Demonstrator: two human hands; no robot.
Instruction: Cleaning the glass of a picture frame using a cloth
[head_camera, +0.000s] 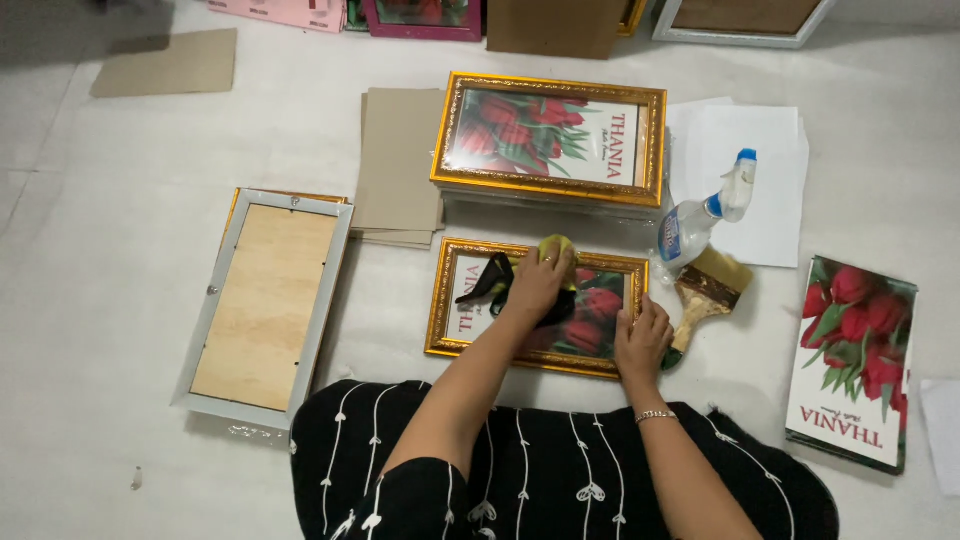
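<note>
— What's biggest on the floor (120, 330)?

— A silver frame (262, 308) lying face-down at the left, and a gold-framed tulip picture (549, 137) stacked farther back.

— And the hands?

— Both on the smaller gold frame (535, 307) just before the knees. The left hand (537, 283) presses a yellow cloth (556, 246) onto the glass, fingers curled over it; the right hand (641, 340) lies flat, fingers spread (steadying the frame's edge). A spray bottle (700, 216) and paintbrush (706, 291) sit beside.

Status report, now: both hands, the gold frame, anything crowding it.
Left hand pressing yellow cloth on gold frame glass. Right hand flat on frame's right edge. Paintbrush and spray bottle close beside right hand.
</note>
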